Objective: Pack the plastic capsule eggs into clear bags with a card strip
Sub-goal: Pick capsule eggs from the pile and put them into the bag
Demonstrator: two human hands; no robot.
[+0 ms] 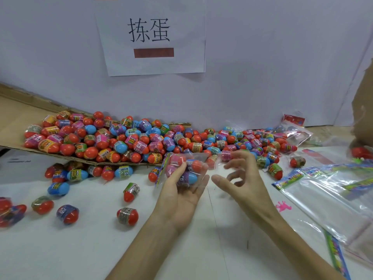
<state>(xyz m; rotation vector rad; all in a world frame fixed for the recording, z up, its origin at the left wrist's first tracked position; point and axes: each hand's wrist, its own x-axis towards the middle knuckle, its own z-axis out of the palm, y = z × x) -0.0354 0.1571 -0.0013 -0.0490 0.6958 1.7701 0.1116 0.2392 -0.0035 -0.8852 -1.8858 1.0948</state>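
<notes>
Centre frame: left hand (181,193) fingers cup the bag (201,158) of eggs (196,165), right hand (242,178) half-open beside its mouth, gripping nothing visible; bag looks light, slippery, floppy, so pinch the mouth and support underneath.

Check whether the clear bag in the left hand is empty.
No, the clear bag cradled in the left hand has several capsule eggs inside it, red, pink and purple-blue ones.
</notes>
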